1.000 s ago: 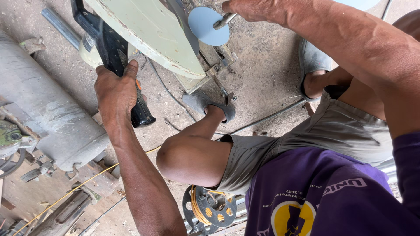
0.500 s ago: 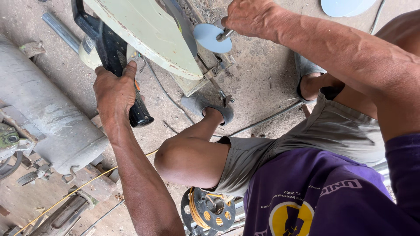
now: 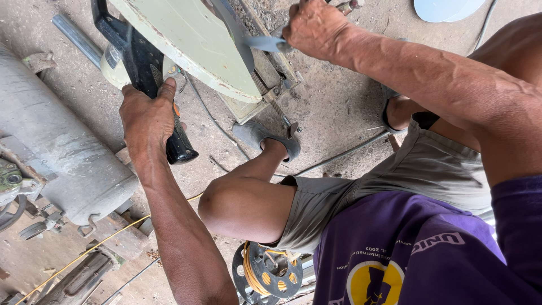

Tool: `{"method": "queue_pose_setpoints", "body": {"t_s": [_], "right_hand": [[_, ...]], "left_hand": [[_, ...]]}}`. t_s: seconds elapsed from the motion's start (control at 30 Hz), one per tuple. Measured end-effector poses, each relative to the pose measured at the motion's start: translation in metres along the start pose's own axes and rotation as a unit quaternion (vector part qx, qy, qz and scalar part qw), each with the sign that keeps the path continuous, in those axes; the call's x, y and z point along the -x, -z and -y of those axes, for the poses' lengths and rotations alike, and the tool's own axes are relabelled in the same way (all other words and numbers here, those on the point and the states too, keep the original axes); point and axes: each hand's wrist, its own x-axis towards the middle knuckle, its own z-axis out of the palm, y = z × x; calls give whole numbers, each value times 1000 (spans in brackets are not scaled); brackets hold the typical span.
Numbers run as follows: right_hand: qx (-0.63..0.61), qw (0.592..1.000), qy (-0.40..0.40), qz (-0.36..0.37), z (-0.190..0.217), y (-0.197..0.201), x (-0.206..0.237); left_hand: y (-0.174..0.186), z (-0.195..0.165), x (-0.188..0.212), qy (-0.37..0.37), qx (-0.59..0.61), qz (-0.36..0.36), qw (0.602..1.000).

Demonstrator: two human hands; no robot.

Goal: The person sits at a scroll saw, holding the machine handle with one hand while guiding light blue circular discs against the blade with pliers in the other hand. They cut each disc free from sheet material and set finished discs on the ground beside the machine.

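A: Start at the left edge of the frame. What's there?

B: A grey metal tank (image 3: 51, 152) lies on the concrete floor (image 3: 339, 107), with a yellow cord (image 3: 113, 237) trailing past it at lower left.

A: And the left hand?

B: The left hand (image 3: 148, 116) sits left of centre, its fingers (image 3: 169, 90) wrapped tight round the black handle (image 3: 144, 68) of a cut-off saw. The thumb runs up the grip, likely to steady the saw head. The handle's rounded end sticks out below the palm.

A: Where's the saw itself?

B: At top centre. Its pale green guard (image 3: 192, 42) slants down toward the middle of the frame, just right of that hand.

A: The right hand?

B: The right hand (image 3: 316, 28) is at upper centre-right, closed over a flat grey metal piece (image 3: 265, 43) that pokes out to the left beside the guard. I judge it's held there to keep it from shifting. A foot in a grey sandal (image 3: 265, 138) rests by the saw's base, seemingly to brace it.

A: Anything lower?

B: A black reel (image 3: 268, 274) wound with yellow cord lies at bottom centre.
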Motion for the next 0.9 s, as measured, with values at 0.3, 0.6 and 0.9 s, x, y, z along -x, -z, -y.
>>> {"method": "queue_pose_setpoints", "body": {"t_s": [0.3,0.6,0.9], "right_hand": [[-99,989,-42,106,6,-31,19],[-383,903,-189,52,4,-75,18],[-585,771,-247,-54,48,-102,26]], "left_hand": [[1,2,-2,-12,5,8,1000],[5,0,-1,-21,36,9,999],[2,-9,1,-14,13,1,1000]]}}
